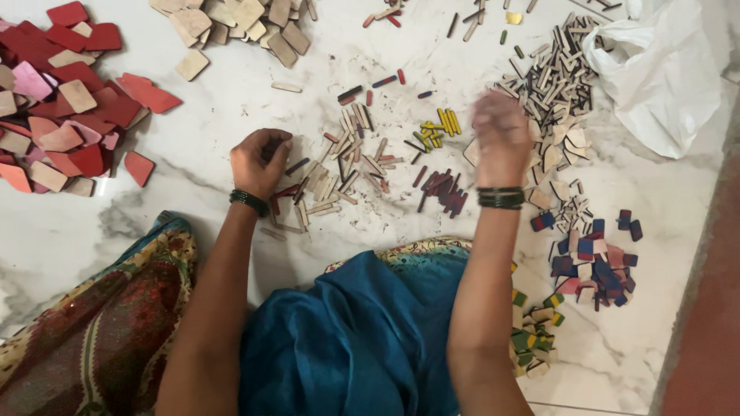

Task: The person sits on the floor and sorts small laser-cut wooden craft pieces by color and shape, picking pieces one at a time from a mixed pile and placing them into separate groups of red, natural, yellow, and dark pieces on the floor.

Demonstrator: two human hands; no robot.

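My left hand [260,158] rests on the white marble floor [193,154] with its fingers curled shut on small wooden sticks, at the left edge of a loose heap of plain and dark red sticks [339,173]. My right hand [501,135] is raised above the floor and blurred, fingers bunched together; whether it holds anything cannot be told. Below it lie maroon sticks [443,192] and a few yellow sticks [439,127]. Both wrists wear dark bangles.
A pile of red, pink and plain flat wooden tiles [58,115] lies at far left, plain tiles [231,23] at the top. A heap of small plain pieces [555,85] and a white plastic bag [663,69] sit at right. Blue-and-red pieces [593,262] and green-yellow pieces [536,331] lie lower right.
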